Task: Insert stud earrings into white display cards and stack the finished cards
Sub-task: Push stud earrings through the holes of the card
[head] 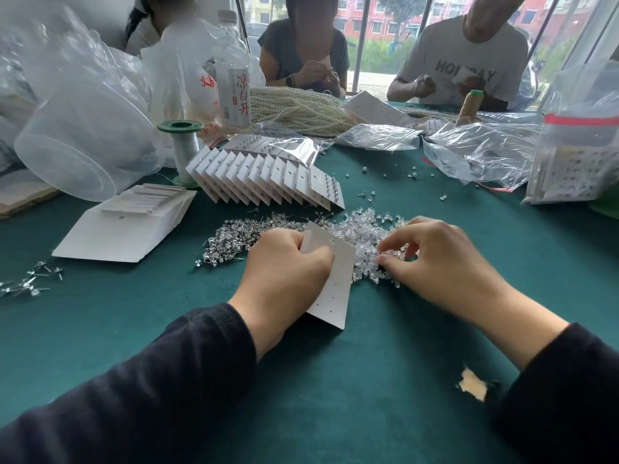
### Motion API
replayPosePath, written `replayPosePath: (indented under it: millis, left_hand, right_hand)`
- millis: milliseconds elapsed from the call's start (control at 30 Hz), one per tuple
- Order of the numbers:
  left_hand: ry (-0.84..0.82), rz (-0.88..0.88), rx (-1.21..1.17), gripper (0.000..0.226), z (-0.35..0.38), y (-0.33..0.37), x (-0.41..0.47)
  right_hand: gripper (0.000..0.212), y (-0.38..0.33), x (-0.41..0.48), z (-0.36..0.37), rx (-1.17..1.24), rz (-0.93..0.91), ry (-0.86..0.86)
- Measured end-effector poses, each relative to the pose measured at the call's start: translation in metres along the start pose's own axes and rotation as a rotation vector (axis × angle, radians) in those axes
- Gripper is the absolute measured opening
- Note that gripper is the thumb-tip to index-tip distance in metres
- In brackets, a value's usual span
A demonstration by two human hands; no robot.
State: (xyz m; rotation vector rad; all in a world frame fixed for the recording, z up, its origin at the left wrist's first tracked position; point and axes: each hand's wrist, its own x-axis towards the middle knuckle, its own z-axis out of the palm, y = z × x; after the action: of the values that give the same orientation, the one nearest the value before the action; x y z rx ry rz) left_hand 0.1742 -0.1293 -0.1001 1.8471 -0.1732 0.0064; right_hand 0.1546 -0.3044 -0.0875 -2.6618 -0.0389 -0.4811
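My left hand [284, 266] grips a white display card [335, 289] with small holes, held tilted over the green table. My right hand [432, 259] reaches into a pile of clear earring backs [365, 232], thumb and fingers curled and pinching among them. A heap of stud earrings [234, 236] lies left of that pile, behind my left hand. A fanned row of finished cards [264, 179] lies farther back. A stack of blank cards [124, 229] lies to the left.
A thread spool [182, 145], a water bottle [232, 78], a clear plastic tub [83, 139], pearl strands [298, 108] and plastic bags [475, 152] crowd the far side. Three people sit opposite. Loose studs [30, 283] lie at the left edge. The cloth has a tear [472, 386].
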Motion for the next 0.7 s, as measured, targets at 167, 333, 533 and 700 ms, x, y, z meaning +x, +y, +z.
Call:
replayPosePath:
  millis: [167, 333, 533, 700]
  left_hand:
    - [-0.011, 0.015, 0.017, 0.019, 0.000, 0.001, -0.001]
    - [-0.024, 0.022, 0.017, 0.021, 0.000, 0.001, -0.001]
    - [-0.025, 0.003, 0.008, 0.023, 0.000, 0.001, -0.001]
    - [-0.050, -0.016, -0.030, 0.029, -0.001, 0.002, 0.000]
  right_hand:
    - [0.006, -0.005, 0.001, 0.008, 0.009, -0.025, 0.060]
    - [0.007, -0.006, 0.001, 0.008, 0.080, 0.017, 0.117]
    - [0.014, -0.011, -0.002, 0.004, 0.110, 0.036, 0.085]
    - [0.021, -0.016, -0.002, -0.001, 0.194, 0.077, 0.134]
